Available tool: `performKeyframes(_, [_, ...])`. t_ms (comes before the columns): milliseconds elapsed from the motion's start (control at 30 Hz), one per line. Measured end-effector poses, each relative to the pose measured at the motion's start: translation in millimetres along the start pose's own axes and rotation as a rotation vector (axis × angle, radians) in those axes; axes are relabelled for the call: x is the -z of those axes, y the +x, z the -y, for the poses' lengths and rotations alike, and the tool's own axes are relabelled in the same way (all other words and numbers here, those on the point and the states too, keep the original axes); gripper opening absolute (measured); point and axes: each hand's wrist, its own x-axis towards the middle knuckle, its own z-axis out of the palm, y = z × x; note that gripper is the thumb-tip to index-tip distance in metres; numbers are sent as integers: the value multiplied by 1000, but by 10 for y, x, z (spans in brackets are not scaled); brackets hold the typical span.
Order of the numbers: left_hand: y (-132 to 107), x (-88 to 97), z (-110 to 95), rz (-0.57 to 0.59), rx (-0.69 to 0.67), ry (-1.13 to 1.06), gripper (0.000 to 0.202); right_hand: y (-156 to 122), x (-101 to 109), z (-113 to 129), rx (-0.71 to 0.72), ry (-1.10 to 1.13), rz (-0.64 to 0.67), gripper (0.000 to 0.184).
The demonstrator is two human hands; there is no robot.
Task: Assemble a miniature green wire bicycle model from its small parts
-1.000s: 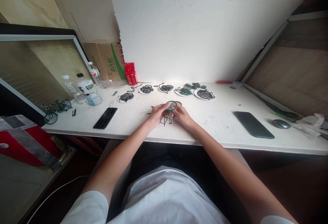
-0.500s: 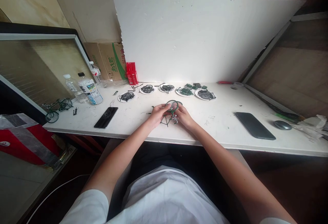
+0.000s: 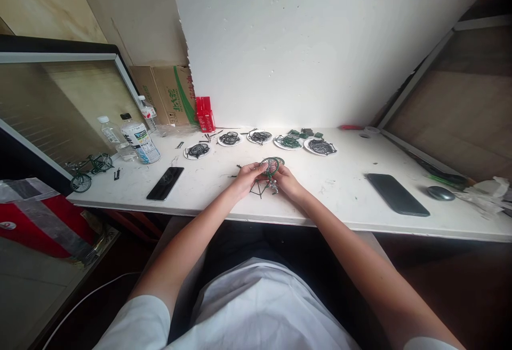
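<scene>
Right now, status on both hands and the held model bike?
Left hand, right hand: both holding green model bike between them. Parts plates beyond, untouched. Phone left of hands, apart.

A single head-worn camera faces forward and tilts down, looking out from above the shirt (image 3: pixel 256 302), which lies nearest, along the bottom edge. The left hand (image 3: pixel 243 180) and right hand (image 3: pixel 288 183) sit farther off, near mid-frame. The wide view reaches across the table (image 3: pixel 340 184), cut by the right edge, to the board (image 3: pixel 320 62) behind, high in frame.
</scene>
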Motion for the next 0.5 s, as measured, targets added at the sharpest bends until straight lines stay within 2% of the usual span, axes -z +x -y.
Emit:
performKeyframes(267, [3,0,7,58,0,2,50,21,32,-18,13,-121,-79,54])
performKeyframes(500, [-51,-60,-57,43,0,16,52,-14,3,9,-37,3,-89,52])
